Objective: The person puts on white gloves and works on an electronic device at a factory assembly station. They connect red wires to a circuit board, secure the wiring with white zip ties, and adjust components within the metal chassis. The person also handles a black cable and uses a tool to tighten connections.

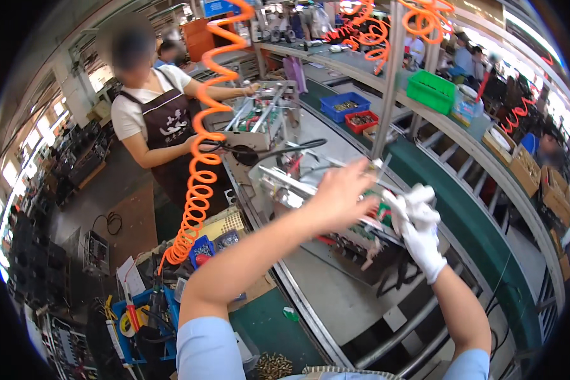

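Observation:
My left hand, bare, reaches over an open electronic chassis with its fingers apart. It seems to hold nothing. My right hand wears a white glove and is at the chassis's right end. Its fingers are bent together, and whatever they hold, if anything, is hidden. Between the two hands, green and red parts show inside the chassis. Dark cables hang from its near right side. A thin pale rod stands just beyond my left fingertips; I cannot tell what it belongs to.
A coiled orange air hose hangs at left. Beyond it, a person in a dark apron handles another chassis. Blue, red and green bins stand beyond a metal post. A blue tool basket sits lower left.

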`<action>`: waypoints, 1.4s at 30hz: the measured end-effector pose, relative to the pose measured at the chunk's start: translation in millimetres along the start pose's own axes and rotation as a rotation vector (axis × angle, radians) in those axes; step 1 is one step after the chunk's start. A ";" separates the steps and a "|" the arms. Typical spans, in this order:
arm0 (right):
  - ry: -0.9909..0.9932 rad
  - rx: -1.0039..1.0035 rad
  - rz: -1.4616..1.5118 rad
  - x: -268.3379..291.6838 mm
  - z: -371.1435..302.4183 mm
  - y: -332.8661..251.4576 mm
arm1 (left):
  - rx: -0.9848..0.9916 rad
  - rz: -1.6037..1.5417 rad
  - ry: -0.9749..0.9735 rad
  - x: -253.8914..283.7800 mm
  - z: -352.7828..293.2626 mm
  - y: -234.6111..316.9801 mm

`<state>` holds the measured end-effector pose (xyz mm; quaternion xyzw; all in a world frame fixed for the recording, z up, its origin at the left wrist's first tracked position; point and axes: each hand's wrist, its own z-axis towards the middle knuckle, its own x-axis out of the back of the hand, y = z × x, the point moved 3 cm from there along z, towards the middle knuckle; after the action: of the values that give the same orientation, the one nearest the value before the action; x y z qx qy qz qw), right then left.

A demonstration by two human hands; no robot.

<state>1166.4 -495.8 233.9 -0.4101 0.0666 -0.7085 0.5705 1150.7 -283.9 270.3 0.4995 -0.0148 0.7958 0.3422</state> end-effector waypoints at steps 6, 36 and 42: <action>0.026 -0.669 1.315 29.2 -21.7 -47.2 | 0.396 -0.575 0.049 -1.1 -123.4 62.8; 0.800 -0.804 0.122 353.7 -497.3 -333.5 | -0.289 -1.348 -0.671 -112.4 -156.6 607.9; 0.824 -0.596 0.043 452.3 -586.9 -335.1 | -1.119 -1.011 0.090 -93.9 -183.5 768.5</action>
<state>522.5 -991.4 266.5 -0.2400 0.4939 -0.7496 0.3695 601.9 -854.7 347.4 0.1640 -0.1717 0.4352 0.8685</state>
